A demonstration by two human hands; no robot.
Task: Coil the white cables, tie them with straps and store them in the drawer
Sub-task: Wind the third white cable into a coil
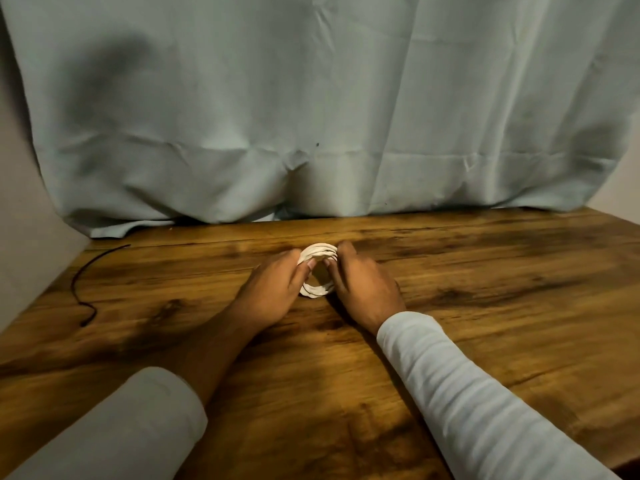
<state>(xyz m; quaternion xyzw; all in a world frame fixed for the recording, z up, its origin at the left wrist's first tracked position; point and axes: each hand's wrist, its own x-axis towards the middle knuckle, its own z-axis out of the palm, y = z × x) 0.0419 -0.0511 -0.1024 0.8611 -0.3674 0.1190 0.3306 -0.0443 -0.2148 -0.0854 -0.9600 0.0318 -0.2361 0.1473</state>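
The small coil of white cable (318, 251), wound into a tight ring of several turns, sits directly between my two hands on the dark-grained wooden counter (485, 271). My left hand (273, 289) holds the ring's left side: the thumb is tucked into the opening and the fingers wrap the outside, so it pinches the turns together. My right hand (360, 282) closes over the right side, fingers curled round the rim. Both hands are clamped on the same coil, with only the ring's hole between them.

The opening faces up towards me. The near rim rests by the heels of my hands and the far rim is just past my fingertips. I cannot tell whether the far rim lies on the counter or is lifted a little. No loose end of cable shows, so I judge the winding is finished and tying comes next.

The only thing here that might serve as a tie is a thin black cord (74, 287). It lies well out to the left of my left hand, running away from me in a loose curve towards the pale blue-grey cloth (311, 98) hung beyond my fingertips. My left hand is much nearer to it, so my right hand would have to hold the whole coil alone, or the turns may spring loose. No drawer is in view.
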